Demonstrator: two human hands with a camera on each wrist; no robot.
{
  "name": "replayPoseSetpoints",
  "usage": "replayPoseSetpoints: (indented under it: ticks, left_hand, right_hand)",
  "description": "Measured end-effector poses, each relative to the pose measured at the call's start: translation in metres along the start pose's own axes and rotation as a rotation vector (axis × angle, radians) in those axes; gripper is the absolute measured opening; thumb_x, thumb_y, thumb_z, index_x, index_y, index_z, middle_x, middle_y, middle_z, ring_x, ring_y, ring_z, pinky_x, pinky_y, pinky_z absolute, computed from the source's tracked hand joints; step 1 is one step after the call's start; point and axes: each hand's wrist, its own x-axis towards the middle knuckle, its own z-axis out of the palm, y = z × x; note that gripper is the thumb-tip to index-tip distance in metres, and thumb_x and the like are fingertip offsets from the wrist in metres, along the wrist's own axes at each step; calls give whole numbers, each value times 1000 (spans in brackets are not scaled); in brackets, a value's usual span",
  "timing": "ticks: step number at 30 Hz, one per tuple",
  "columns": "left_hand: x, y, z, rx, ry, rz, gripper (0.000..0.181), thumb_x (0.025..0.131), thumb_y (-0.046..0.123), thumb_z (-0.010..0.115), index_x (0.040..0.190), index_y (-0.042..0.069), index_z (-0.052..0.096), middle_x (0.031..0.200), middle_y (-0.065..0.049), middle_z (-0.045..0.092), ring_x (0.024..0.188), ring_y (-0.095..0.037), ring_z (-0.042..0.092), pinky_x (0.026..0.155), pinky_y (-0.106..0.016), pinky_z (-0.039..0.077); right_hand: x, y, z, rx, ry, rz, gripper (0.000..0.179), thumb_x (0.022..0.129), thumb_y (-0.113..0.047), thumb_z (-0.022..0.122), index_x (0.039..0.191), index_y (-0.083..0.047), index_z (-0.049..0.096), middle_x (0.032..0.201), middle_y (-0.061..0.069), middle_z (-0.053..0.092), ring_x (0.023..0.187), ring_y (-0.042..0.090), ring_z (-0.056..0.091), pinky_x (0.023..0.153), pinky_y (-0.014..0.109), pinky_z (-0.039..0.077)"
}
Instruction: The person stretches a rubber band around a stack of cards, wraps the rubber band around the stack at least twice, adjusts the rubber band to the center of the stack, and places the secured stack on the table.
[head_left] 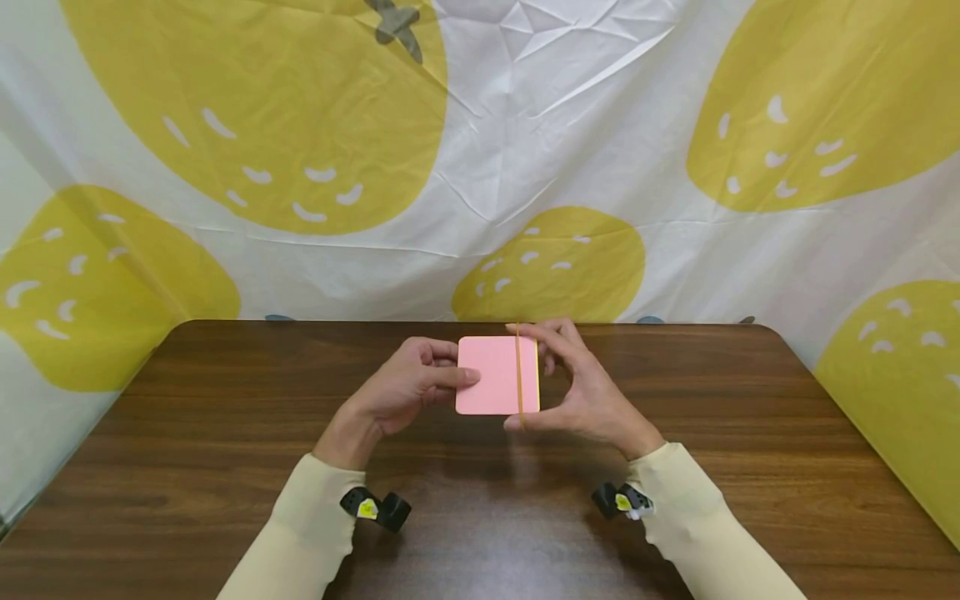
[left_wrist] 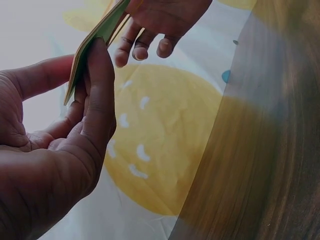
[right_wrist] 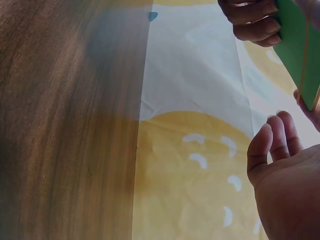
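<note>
- Left grip pinches the pink-faced card stack above the desk.
- Right grip holds the orange band encircling it.
- Slack pinching could fan the stack; uneven tension could slip the band.

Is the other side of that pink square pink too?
No, the right wrist view shows that the other side of the square is green.

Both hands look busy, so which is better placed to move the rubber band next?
Likely the right hand: its thumb and forefinger hold the rubber band top and bottom, while the left hand pinches the pink card.
</note>
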Motion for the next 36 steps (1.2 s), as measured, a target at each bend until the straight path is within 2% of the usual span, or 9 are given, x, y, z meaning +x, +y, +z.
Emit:
replayPoseSetpoints:
  ticks: [6,15,19,23,25,30,33,36]
  left_hand:
    - [0,1,1,5,12,5,19,92,-5,64,108,-15,65,88,-6,70,75,-15,68,68,-28,58]
    - [-2,4,2,5,9,19,18,89,-6,66,105,-14,65,81,-5,71,73,-15,68,67,-29,57]
    - [-3,5,4,-6,27,55,14,89,-7,66,102,-13,66,80,-5,71,71,-14,67,66,-28,57]
    - [-3,7,8,-13,128,103,16,90,-9,65,105,-17,64,80,-4,71,70,-13,67,65,-26,56]
    - [-2,8,10,-22,207,113,21,91,-10,64,109,-21,62,80,-4,71,69,-13,67,64,-25,56]
    - [1,8,9,-80,411,127,25,91,-11,65,112,-23,60,78,-6,70,66,-11,67,60,-24,55]
    - [2,9,7,-125,514,132,22,90,-12,66,109,-23,63,77,-6,67,64,-10,67,61,-24,56]
    - [4,8,4,-173,590,115,22,90,-13,66,109,-23,63,79,-8,65,65,-11,67,61,-24,57]
  right_hand:
    - [0,0,1,-7,1,-13,100,59,-19,102,146,-20,53,116,5,41,91,28,39,78,43,36]
    - [-1,-4,-1,-22,-36,32,108,55,-25,103,148,-32,48,120,-1,41,93,24,39,79,43,39]
    - [-1,-6,0,-18,-40,53,106,56,-26,103,147,-33,48,121,-1,41,95,25,39,80,41,39]
    - [-1,-6,1,-18,-61,75,91,60,-28,101,139,-31,55,113,0,40,96,22,39,81,37,37]
    - [-1,-6,1,-10,-82,78,76,63,-27,99,129,-28,62,109,0,42,95,22,40,79,40,37]
    - [0,-4,1,-3,-183,67,54,70,-23,95,119,-27,74,108,-3,53,97,27,47,78,44,40]
    - [-1,-3,2,33,-252,29,46,74,-22,93,117,-25,78,102,1,53,98,29,49,80,39,41]
    - [-1,-3,3,117,-287,-49,33,81,-23,88,113,-19,80,93,9,48,93,26,48,77,34,41]
